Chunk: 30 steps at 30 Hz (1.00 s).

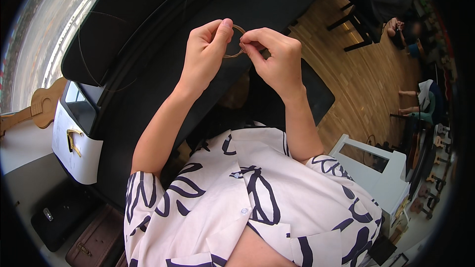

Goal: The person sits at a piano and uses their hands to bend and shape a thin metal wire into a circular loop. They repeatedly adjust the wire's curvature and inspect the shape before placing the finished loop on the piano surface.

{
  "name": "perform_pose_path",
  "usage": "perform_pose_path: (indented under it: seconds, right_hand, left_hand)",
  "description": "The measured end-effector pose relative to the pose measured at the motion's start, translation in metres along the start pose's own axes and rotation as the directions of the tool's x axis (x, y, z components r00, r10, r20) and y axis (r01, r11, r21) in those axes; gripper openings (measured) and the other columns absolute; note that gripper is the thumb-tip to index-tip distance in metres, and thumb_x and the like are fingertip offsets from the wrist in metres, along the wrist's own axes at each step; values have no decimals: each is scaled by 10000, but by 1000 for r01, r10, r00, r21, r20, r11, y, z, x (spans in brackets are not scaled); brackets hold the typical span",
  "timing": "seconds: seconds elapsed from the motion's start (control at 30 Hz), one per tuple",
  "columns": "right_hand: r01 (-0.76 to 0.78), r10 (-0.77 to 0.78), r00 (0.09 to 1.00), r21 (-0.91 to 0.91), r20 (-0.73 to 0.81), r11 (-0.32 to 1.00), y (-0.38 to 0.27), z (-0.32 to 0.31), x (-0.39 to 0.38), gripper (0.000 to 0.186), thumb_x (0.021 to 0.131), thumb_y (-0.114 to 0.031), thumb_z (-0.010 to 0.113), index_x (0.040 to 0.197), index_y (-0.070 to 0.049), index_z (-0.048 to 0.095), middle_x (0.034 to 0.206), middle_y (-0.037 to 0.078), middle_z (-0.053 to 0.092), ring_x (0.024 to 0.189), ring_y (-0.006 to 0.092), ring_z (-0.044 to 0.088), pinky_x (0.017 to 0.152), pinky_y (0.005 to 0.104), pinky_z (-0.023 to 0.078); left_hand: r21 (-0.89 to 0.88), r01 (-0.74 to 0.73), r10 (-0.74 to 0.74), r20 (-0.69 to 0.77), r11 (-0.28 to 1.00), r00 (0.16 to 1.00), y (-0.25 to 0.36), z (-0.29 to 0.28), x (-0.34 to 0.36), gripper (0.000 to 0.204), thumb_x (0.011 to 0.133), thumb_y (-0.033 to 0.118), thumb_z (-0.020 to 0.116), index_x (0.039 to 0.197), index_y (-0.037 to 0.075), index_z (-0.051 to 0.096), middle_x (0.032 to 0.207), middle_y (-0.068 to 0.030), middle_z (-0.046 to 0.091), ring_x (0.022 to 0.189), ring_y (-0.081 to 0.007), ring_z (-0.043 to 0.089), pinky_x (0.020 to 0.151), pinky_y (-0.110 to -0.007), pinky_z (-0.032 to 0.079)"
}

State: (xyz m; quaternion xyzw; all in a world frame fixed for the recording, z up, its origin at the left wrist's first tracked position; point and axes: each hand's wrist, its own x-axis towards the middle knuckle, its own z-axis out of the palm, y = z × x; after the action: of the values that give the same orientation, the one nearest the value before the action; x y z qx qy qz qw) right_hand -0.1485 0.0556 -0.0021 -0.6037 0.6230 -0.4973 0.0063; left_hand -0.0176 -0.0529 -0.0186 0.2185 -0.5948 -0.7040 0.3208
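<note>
A small coil of thin bronze-coloured instrument string (233, 56) is held up between my two hands, above a long black surface (163, 69). My left hand (210, 44) pinches one side of the coil, thumb on top. On the other side, my right hand (274, 54) has thumb and fingertips pressed together on the string. A long loose strand (80, 44) curves over the black surface to the left; whether it joins the coil I cannot tell.
At the left, a small wooden guitar-like instrument (48, 105) lies by the window. A gold capo (74, 142) rests on white paper (89, 163). Dark cases (64, 217) stand below. To the right are a white chair (396, 168), wooden flooring (336, 79) and another person (393, 0).
</note>
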Motion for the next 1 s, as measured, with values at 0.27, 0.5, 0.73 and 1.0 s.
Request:
perform_pose_path:
  seconds: [0.27, 0.5, 0.73, 1.0]
  right_hand:
    - [-23, 30, 998, 110, -61, 994, -4, 6, -1, 121, 782, 66, 752, 858, -11, 696, 956, 91, 712, 754, 193, 703, 621, 270, 583]
    - [-159, 174, 985, 465, 10, 871, 11, 9, -4, 82, 838, 62, 742, 859, 29, 669, 925, 83, 697, 771, 141, 692, 702, 261, 593]
    - [-341, 287, 939, 601, 188, 723, 9, -1, -4, 38, 938, -11, 683, 918, 16, 665, 834, 97, 722, 731, 133, 696, 684, 244, 569]
    - [-500, 317, 855, 817, 411, 287, 23, -1, -8, 110, 974, -116, 655, 930, -15, 660, 827, 98, 721, 677, 123, 665, 618, 239, 530]
  left_hand:
    - [71, -110, 121, -167, 991, 979, -8, 2, -1, 353, 1047, 255, 600, 739, 82, 585, 568, 99, 358, 492, -10, 251, 467, -251, 172]
    - [16, -156, 157, -128, 988, 979, -5, 1, -1, 364, 1048, 246, 601, 726, 81, 561, 572, 100, 354, 493, -7, 246, 467, -250, 164]
    - [51, -202, 204, -59, 978, 977, -1, 1, -4, 369, 1045, 236, 607, 715, 83, 543, 587, 103, 353, 518, -1, 257, 482, -246, 168]
    - [77, -299, 295, 59, 951, 954, -4, -2, -5, 399, 1058, 225, 581, 696, 75, 504, 588, 94, 336, 518, -10, 257, 490, -252, 170]
